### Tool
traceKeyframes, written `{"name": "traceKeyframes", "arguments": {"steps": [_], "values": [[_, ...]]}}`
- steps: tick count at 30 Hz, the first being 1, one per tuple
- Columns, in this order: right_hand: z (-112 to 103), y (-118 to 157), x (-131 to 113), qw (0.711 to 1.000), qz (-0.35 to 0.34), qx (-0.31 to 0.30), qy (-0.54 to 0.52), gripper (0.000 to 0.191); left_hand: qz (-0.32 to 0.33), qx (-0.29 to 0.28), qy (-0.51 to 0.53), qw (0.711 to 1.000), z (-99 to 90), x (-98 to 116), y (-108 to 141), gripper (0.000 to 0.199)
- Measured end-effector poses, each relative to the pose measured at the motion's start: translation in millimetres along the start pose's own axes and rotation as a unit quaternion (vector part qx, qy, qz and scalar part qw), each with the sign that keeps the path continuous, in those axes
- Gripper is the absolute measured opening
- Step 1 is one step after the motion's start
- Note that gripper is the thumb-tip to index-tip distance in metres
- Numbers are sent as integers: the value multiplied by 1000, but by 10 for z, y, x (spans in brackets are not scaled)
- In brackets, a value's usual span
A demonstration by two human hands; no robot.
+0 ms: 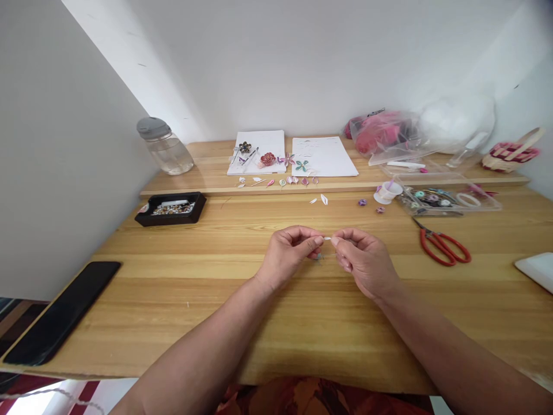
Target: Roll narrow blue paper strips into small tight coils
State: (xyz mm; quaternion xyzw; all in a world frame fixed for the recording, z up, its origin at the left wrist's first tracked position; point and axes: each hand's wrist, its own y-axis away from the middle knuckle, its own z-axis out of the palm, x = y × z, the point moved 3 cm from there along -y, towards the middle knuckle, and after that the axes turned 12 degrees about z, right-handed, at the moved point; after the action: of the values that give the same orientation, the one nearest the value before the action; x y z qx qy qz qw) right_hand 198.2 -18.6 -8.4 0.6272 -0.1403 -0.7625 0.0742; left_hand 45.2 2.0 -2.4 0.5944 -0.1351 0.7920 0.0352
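Note:
Above the middle of the table, my left hand and my right hand meet fingertip to fingertip. A small white petal-like piece is stretched between them, pinched at its two ends by thumb and forefinger. Under my left fingers a small pale-blue bit shows; what it belongs to is hidden. Just beyond the hands, a white petal lies on the wood beside a thinner white one.
Red-handled scissors lie at right, near a white spool and a clear box of parts. A black bead tray and a dark phone-like slab are at left. Finished flowers, papers and a bottle stand behind.

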Motion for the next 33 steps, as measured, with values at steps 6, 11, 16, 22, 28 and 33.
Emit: {"name": "traceKeyframes", "arguments": {"steps": [6,11,16,22,28,33], "values": [[-9,-4,-20,1000,0,-1,7,21,48,-31,-71,996,-25,52,-16,21],[-19,-26,-1,1000,2,1,10,22,49,-49,-112,991,-29,61,-20,23],[-20,-35,4,1000,1,3,8,21,12,-55,-77,995,-35,-1,-24,33],[-9,-21,-4,1000,10,5,8,22,-18,2,-86,996,-93,17,-42,42],[-4,-4,6,1000,12,-11,14,22,4,53,-71,996,-119,46,-59,33],[0,2,-8,999,30,-17,-3,22,1,89,-71,994,-139,91,-58,44]]}}
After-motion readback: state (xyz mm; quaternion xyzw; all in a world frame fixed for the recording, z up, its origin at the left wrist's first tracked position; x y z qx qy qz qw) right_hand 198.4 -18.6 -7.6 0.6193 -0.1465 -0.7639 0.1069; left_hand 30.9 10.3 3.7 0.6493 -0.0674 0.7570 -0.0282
